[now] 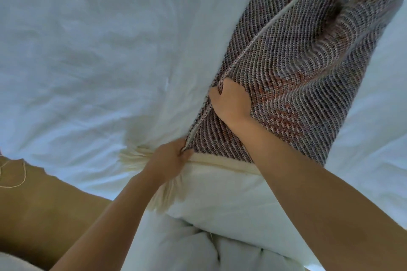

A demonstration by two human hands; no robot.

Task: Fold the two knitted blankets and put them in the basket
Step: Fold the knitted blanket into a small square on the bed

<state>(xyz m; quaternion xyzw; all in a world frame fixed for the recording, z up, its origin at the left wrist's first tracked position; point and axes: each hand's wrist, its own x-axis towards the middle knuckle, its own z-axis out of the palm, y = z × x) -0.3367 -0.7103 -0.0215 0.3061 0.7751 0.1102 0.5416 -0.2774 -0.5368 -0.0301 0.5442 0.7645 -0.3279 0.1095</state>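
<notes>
A knitted blanket [297,55], dark with pale diagonal ribs and reddish patches, lies in loose folds on the white bed, running from the near middle to the far right. Its cream fringe [141,154] spills out at the near end. My left hand [169,158] pinches the blanket's near corner beside the fringe. My right hand [231,99] grips the pale long edge a little farther up, holding it lifted off the layer below. Only this one blanket shows, and no basket is in view.
A rumpled white duvet [88,50] covers the bed across most of the view. Its near edge [220,204] bunches over the bedside. A brown floor [44,215] shows at the lower left, with a thin loose thread [19,180] on it.
</notes>
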